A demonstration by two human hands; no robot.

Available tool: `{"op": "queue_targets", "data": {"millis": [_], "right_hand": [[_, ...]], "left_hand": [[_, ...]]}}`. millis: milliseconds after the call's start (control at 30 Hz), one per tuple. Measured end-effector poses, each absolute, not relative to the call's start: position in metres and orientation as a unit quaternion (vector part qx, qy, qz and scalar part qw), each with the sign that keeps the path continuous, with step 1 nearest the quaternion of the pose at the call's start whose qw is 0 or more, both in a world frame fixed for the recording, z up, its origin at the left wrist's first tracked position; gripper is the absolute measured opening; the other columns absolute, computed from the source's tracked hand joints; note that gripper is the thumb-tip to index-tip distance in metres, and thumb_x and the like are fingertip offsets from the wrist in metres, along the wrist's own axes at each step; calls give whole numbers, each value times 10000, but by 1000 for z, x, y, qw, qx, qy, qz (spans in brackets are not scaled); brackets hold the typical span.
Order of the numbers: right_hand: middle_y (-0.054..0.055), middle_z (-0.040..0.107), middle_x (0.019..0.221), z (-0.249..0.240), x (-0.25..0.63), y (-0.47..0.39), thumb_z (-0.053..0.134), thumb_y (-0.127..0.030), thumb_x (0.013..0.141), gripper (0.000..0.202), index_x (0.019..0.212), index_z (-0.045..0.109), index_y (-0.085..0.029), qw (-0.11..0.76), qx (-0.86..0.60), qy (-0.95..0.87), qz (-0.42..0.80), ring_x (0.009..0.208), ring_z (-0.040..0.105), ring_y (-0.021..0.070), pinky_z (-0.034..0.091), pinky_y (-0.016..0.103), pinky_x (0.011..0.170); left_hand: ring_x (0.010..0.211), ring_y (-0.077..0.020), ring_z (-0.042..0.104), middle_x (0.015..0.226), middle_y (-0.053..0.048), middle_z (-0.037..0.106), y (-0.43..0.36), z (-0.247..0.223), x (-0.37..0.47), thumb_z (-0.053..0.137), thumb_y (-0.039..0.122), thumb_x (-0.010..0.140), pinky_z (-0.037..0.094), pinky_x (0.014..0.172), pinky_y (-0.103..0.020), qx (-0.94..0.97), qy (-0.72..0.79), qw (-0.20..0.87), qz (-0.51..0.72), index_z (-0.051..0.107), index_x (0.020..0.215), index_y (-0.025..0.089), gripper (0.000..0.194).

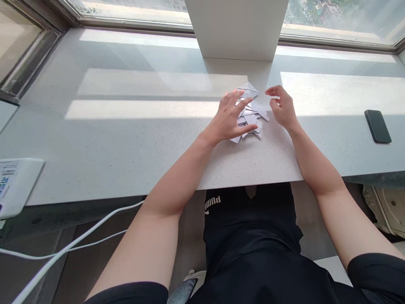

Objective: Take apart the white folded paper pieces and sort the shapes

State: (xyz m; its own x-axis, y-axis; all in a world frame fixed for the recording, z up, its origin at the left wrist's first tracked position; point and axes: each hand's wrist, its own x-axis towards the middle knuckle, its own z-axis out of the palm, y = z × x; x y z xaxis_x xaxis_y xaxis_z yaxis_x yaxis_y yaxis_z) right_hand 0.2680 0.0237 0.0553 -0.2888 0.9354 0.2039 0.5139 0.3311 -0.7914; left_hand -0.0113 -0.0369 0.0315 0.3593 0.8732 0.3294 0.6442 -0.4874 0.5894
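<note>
A loose pile of folded white paper pieces (pixel 253 119) lies on the pale speckled counter. My left hand (pixel 229 116) is over the pile's left side, palm down with fingers spread, and covers part of it. Whether it touches the paper I cannot tell. At the far end of the pile is a folded paper piece with crossing creases (pixel 248 90). My right hand (pixel 282 105) is just right of the pile, its fingers bent and a gap showing between thumb and fingertips. I see nothing in it.
A black phone (pixel 378 126) rests on the counter (pixel 142 152) to the right. On the left edge sits a white box-like device (pixel 19 183), with white cables (pixel 82 232) below. A white pillar (pixel 238 29) rises behind the papers, between windows.
</note>
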Motion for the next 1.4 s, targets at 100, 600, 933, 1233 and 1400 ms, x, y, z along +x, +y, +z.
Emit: {"op": "queue_targets", "data": {"millis": [100, 600, 933, 1233, 1400], "right_hand": [[127, 747, 1797, 34, 271, 32, 669, -658, 1158, 653, 1737, 718, -361, 321, -497, -753, 288, 1823, 545, 481, 402, 783, 1568], [92, 898, 1547, 47, 237, 38, 607, -896, 1160, 765, 1737, 721, -408, 237, -437, -794, 350, 1676, 683, 452, 451, 721, 1542], [125, 879, 1638, 36, 255, 33, 524, -898, 1219, 793, 1775, 710, -365, 258, -418, -808, 324, 1655, 733, 445, 536, 699, 1478], [134, 828, 1720, 33, 261, 45, 388, -815, 1275, 764, 1837, 688, -393, 353, -466, -778, 230, 1656, 736, 452, 594, 722, 1408], [155, 832, 1698, 37, 260, 42, 411, -867, 1259, 817, 1835, 698, -363, 333, -482, -778, 225, 1659, 738, 444, 634, 671, 1374]], "left_hand": [[1974, -654, 205, 2080, -171, 440, -40, 20, 2, 963, 1099, 795, 3, 1604, -881, 831, 464, 175, 253, 622, 1908, 405, 1355], [1985, -685, 103, 2134, -296, 255, -37, 1, 2, 1014, 1096, 738, 79, 1578, -897, 794, 516, 191, 259, 332, 2057, 322, 1674], [1985, -675, 149, 2118, -227, 347, -53, 23, 15, 956, 1015, 903, 18, 1605, -859, 819, 518, 141, 201, 393, 2051, 319, 1456], [2012, -564, 213, 2137, -169, 354, -70, 28, 59, 794, 781, 1159, 8, 1616, -841, 844, 506, 106, 143, 559, 1962, 332, 950], [1979, -551, 321, 2086, -218, 448, -49, 25, 47, 646, 654, 1244, 89, 1616, -851, 813, 550, 114, 155, 718, 1791, 235, 692]]}}
